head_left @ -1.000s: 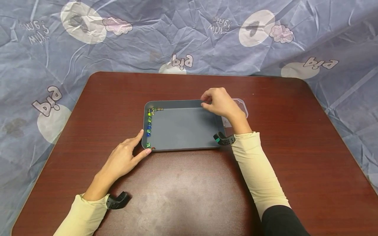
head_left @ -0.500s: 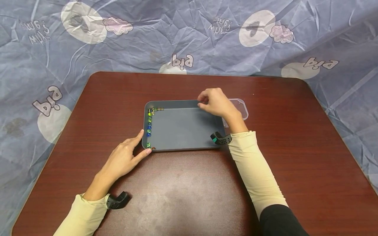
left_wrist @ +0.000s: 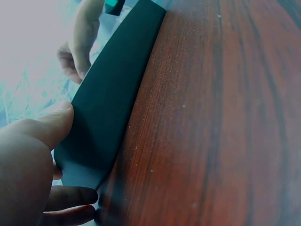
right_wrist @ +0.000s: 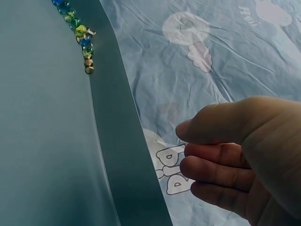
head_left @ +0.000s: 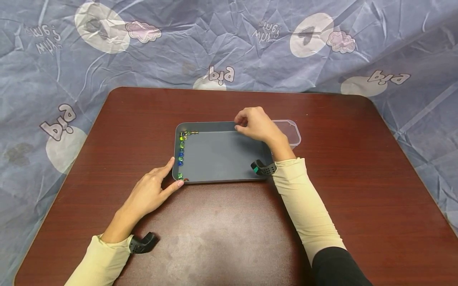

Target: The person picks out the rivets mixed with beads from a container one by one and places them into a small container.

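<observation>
A shallow grey tray [head_left: 225,153] lies on the table. Glass marbles [head_left: 181,153], green and blue, line its left wall, and small gold-coloured pieces [head_left: 194,132] lie in the far left corner. My left hand [head_left: 146,192] rests at the near left corner, index finger along the left side and thumb touching the front rim. My right hand [head_left: 258,125] hovers over the far right part of the tray, fingers loosely bent. In the right wrist view nothing shows between the thumb [right_wrist: 207,125] and fingers [right_wrist: 214,169].
A clear plastic container [head_left: 289,132] stands beside the tray's right end, partly hidden by the right hand and forearm. A brown-red piece [head_left: 186,180] sits by the tray's front wall. The wooden table [head_left: 340,159] ends at a printed cloth [head_left: 250,59] behind.
My right hand has drifted left over the tray, away from the clear container, which now shows more. The left hand, tray and marbles have stayed in place.
</observation>
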The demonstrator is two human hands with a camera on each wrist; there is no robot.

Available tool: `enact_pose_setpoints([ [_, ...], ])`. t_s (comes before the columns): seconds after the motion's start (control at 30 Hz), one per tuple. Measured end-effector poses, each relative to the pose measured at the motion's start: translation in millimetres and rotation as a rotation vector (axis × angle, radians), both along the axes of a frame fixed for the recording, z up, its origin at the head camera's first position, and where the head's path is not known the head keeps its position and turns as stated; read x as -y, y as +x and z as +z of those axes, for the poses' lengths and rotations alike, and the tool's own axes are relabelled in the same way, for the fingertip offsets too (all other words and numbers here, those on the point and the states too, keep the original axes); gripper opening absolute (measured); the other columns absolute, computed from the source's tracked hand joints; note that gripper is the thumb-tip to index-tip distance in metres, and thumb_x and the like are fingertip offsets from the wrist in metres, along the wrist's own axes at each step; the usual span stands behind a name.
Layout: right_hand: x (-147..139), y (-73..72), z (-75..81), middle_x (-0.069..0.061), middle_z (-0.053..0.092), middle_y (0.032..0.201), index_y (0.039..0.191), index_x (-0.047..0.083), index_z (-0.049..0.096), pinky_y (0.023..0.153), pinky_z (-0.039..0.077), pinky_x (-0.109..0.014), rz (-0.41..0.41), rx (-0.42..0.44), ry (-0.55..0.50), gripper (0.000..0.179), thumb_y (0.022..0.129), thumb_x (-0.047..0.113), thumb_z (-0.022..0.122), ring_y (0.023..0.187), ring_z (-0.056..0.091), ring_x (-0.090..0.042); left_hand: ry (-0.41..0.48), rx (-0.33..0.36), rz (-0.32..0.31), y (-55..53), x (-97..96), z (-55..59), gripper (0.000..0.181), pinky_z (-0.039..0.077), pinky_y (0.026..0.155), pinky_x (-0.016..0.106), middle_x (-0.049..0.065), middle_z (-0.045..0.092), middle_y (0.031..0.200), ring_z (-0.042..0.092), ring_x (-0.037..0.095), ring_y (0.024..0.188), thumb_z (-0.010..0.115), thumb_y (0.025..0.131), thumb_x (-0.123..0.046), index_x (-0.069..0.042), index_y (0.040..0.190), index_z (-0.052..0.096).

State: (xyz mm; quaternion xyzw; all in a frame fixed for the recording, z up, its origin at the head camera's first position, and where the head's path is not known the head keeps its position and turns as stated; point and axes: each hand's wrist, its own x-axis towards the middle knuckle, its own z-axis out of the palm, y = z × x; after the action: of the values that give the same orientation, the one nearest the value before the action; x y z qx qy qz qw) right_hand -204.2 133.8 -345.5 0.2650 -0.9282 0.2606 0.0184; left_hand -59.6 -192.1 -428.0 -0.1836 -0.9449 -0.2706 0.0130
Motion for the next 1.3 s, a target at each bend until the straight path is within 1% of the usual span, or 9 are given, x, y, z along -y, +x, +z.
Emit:
enact_pose_setpoints([
  [0.13, 3.1, -0.4, -1.7, -0.012, 0.071, 0.089, 0.094, -0.003, 0.073, 0.077, 0.054, -0.038, 0.001, 0.011, 0.006, 0.013, 0.085, 0.006, 0.072, 0.082, 0.068, -0.025, 0.001, -0.006, -0.002, -0.3, -0.1, -0.8, 0.075, 0.042, 0.1, 0.057, 0.028, 0.054, 0.137, 0.052, 0.042, 0.125, 0.066, 0.095, -0.04, -0.001, 0.152, 0.036],
  [0.37, 9.4, -1.4, -1.7, -0.011, 0.071, 0.086, 0.092, -0.001, 0.073, 0.077, 0.053, -0.037, 0.016, -0.004, 0.005, 0.011, 0.086, 0.008, 0.072, 0.08, 0.068, -0.024, 0.002, -0.001, 0.001, -0.4, -0.4, -0.7, 0.075, 0.042, 0.1, 0.057, 0.028, 0.053, 0.137, 0.051, 0.043, 0.126, 0.066, 0.095, -0.041, -0.001, 0.152, 0.036],
  [0.6, 13.7, -2.5, -1.1, -0.012, 0.071, 0.088, 0.094, -0.002, 0.074, 0.078, 0.053, -0.037, 0.022, 0.014, 0.006, 0.012, 0.086, 0.008, 0.072, 0.082, 0.067, -0.024, 0.005, -0.016, -0.005, -0.7, -0.4, -1.1, 0.075, 0.042, 0.1, 0.057, 0.027, 0.053, 0.138, 0.051, 0.042, 0.126, 0.067, 0.095, -0.04, 0.0, 0.151, 0.037],
  [0.97, 22.4, -5.5, -0.5, -0.01, 0.071, 0.085, 0.091, 0.0, 0.074, 0.076, 0.052, -0.036, 0.04, -0.006, 0.005, 0.011, 0.086, 0.009, 0.071, 0.08, 0.066, -0.023, 0.007, -0.018, -0.002, -0.9, 0.1, -2.1, 0.075, 0.043, 0.099, 0.056, 0.026, 0.054, 0.138, 0.052, 0.041, 0.125, 0.067, 0.094, -0.04, -0.001, 0.151, 0.037],
  [1.3, 29.0, -8.2, 0.4, -0.009, 0.071, 0.085, 0.092, 0.002, 0.074, 0.076, 0.052, -0.035, 0.036, 0.004, 0.026, 0.011, 0.087, 0.011, 0.07, 0.08, 0.066, -0.021, 0.002, -0.016, 0.001, -0.5, 0.3, -2.1, 0.075, 0.043, 0.098, 0.057, 0.027, 0.055, 0.136, 0.053, 0.042, 0.124, 0.067, 0.094, -0.04, -0.001, 0.151, 0.037],
])
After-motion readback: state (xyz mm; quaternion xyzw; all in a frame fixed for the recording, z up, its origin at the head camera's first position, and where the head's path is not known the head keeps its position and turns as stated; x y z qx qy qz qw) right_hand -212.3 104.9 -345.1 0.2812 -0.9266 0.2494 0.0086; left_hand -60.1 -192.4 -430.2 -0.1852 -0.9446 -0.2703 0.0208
